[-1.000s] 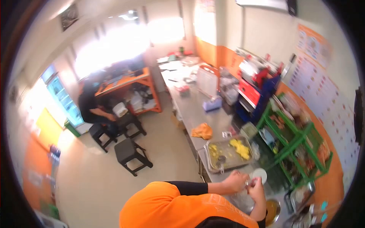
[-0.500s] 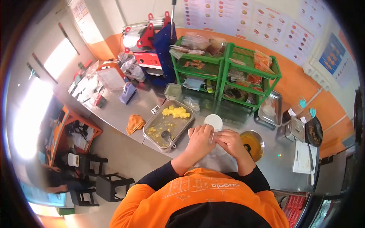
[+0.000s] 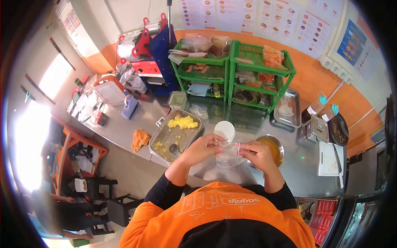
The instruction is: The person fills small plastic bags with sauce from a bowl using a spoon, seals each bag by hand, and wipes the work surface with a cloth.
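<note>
A thin clear plastic bag (image 3: 228, 159) hangs between my two hands over the steel counter. My left hand (image 3: 202, 149) is closed on its left side, fingers pinched at the rim. On the opposite side my right hand (image 3: 257, 154) pinches the bag too, with a thin white strip at its fingertips that I cannot make out. Just beyond the bag stands a round white tub (image 3: 224, 129). A metal bowl of orange-yellow liquid (image 3: 273, 148) sits beside my right hand, partly hidden by it. To the left lies a steel tray (image 3: 164, 140) with yellow mash (image 3: 182, 122) and a dark round scoop.
Green plastic racks (image 3: 231, 74) with packets stand at the back. An orange cloth (image 3: 140, 139) and a tape dispenser (image 3: 129, 107) lie left. On the right are a white cutting board (image 3: 328, 163) with a knife (image 3: 338, 159) and a lidded steel container (image 3: 318, 127). Another person (image 3: 70, 211) is at lower left.
My hands have moved apart, and the clear bag now shows spread between them. The view has shifted, so the counter's things appear farther left.
</note>
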